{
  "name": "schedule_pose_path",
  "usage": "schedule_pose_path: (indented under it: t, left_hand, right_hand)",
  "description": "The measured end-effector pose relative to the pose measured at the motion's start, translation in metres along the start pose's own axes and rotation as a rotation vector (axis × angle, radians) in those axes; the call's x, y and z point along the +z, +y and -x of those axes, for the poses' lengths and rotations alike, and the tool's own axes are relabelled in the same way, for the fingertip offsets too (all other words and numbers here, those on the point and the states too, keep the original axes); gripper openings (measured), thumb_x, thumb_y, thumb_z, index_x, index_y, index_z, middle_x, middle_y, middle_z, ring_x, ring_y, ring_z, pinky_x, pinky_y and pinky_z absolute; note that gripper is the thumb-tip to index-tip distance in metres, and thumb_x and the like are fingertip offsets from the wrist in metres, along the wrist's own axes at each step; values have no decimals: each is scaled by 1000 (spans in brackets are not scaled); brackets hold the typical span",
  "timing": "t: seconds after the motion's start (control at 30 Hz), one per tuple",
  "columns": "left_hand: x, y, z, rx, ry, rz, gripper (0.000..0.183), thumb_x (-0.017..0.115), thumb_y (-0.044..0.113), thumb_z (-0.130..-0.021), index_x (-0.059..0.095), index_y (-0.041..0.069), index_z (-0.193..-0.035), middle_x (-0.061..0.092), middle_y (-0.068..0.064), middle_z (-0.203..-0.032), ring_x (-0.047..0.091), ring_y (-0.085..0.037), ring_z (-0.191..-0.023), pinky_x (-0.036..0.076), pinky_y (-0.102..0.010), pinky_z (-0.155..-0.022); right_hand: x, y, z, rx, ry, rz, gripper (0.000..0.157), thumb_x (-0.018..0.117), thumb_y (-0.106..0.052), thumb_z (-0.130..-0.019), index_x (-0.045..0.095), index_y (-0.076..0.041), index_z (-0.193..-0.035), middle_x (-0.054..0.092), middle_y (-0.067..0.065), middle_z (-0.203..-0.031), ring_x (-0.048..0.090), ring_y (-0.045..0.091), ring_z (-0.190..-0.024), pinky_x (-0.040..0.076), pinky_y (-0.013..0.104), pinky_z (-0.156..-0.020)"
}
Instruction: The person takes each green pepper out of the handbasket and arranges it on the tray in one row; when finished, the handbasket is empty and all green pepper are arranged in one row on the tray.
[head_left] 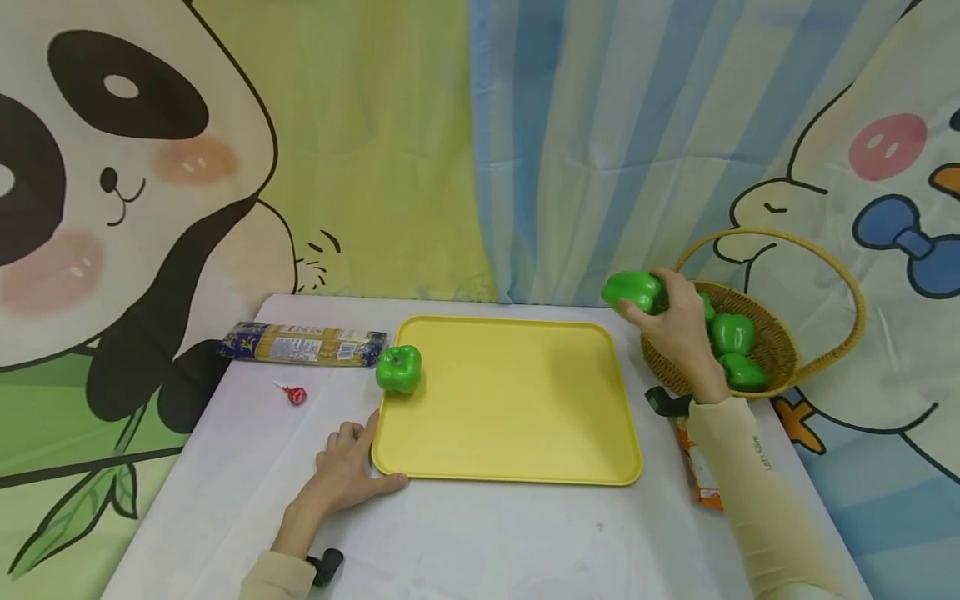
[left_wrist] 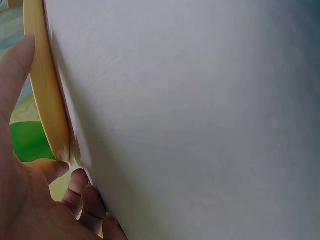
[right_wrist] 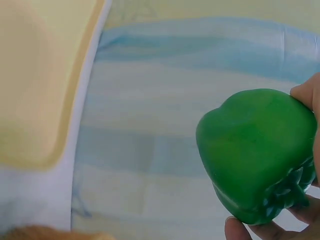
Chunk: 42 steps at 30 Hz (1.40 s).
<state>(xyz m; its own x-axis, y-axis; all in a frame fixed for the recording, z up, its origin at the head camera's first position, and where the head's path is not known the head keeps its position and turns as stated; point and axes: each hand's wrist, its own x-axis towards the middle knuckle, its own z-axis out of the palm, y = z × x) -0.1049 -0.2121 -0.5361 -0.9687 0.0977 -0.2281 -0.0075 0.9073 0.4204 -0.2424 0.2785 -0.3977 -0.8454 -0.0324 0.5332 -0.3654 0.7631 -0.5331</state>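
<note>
At the basket's left side, my right hand grips a green bell pepper, raised off the table. In the right wrist view the pepper lies between thumb and fingers, its stem toward the palm. The wicker basket below holds several more green peppers, partly covered by the right hand. My left hand rests against the near left corner of a yellow tray, thumb and index finger spread along its edges. Another green bell pepper sits on the tray's left rim area.
Left of the tray lie a pack of spaghetti and a red wrapped lollipop. An orange packet is partly under the right sleeve. The basket's tall handle arches up at the right. A printed curtain hangs behind the table.
</note>
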Motion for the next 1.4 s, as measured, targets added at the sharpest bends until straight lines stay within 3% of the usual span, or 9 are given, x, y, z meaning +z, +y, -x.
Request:
schedule_pose_path:
  t: [0.23, 0.33, 0.7, 1.03, 1.4]
  left_hand:
    - [-1, 0, 0, -5, -11, -2, 127, 74, 80, -65, 22, 15, -161, 46, -18, -135, 43, -31, -115, 35, -40, -79]
    - [-1, 1, 0, -10, -19, 0, 127, 73, 80, -65, 22, 15, -161, 46, -18, -135, 43, -31, -116, 36, -40, -80]
    - [0, 0, 2, -16, -18, 7, 128, 74, 80, -64, 21, 16, -162, 45, -18, -135, 42, -30, -116, 36, -41, -81]
    - [1, 0, 0, -8, -12, 16, 129, 74, 81, -64, 21, 15, -161, 45, -18, -134, 41, -30, -114, 34, -38, -80]
    - [0, -1, 0, 4, -10, 17, 128, 74, 80, -65, 21, 15, -161, 46, -17, -133, 41, -30, -114, 34, -39, -79]
  right_hand:
    - [35, -15, 0, -124, -11, -53, 57, 82, -17, -80, 60, 4, -128, 56, 29, -128, 53, 47, -105, 48, 58, -76]
    - [47, -22, 2, -137, -37, -33, 58, 83, -19, -80, 61, 3, -129, 55, 28, -129, 53, 47, -107, 50, 58, -75]
    - [97, -47, 24, -76, -310, 2, 60, 77, -39, -86, 58, -5, -132, 61, 20, -128, 55, 38, -107, 52, 49, -76]
    - [143, -63, 47, -176, -359, 17, 59, 80, -45, -83, 65, -9, -127, 65, 14, -125, 59, 34, -102, 54, 42, -78]
    - [164, -67, 57, -150, -390, 11, 62, 80, -49, -82, 66, -11, -129, 63, 11, -125, 55, 31, -99, 54, 38, -77]
